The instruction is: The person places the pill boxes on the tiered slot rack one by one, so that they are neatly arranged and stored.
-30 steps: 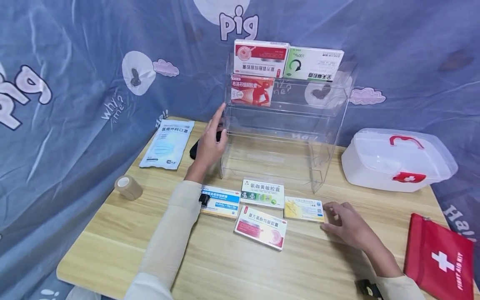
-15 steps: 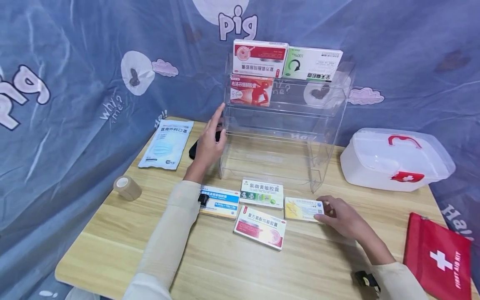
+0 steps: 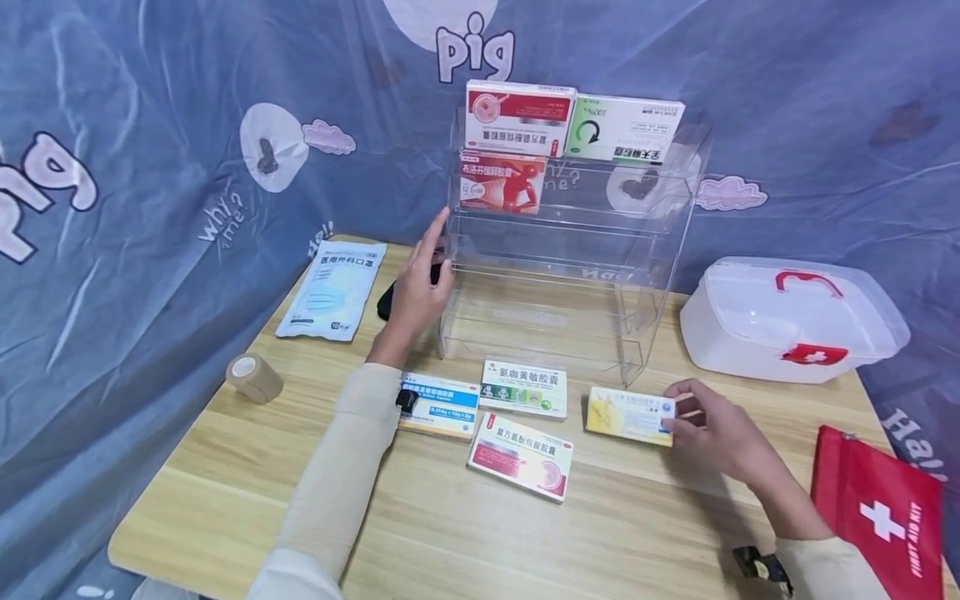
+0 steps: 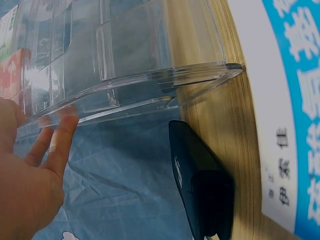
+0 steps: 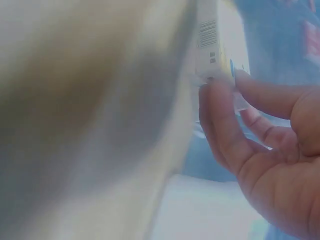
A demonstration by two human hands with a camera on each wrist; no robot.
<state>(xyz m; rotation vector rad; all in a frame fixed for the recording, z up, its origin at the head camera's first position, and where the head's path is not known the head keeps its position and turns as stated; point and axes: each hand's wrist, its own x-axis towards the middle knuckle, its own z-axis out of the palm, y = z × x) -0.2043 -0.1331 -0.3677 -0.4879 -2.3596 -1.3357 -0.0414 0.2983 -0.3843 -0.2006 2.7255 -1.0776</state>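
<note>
Now yellow box (image 3: 628,415), pinched by right hand (image 3: 712,429), lengthwise left-right

Seven flat cardboard medicine boxes in all: three on the clear acrylic tiered rack (image 3: 660,250) and four on the wooden table (image 3: 450,533) (one of these, the yellow box (image 3: 628,415), is pinched in the right hand (image 3: 712,433)). One rack, one white plastic first-aid case (image 3: 795,321), one red fabric first-aid pouch (image 3: 877,512), one tan bandage roll (image 3: 255,377), one packet of masks (image 3: 332,289), one black object (image 3: 386,300). Two hands.
</note>
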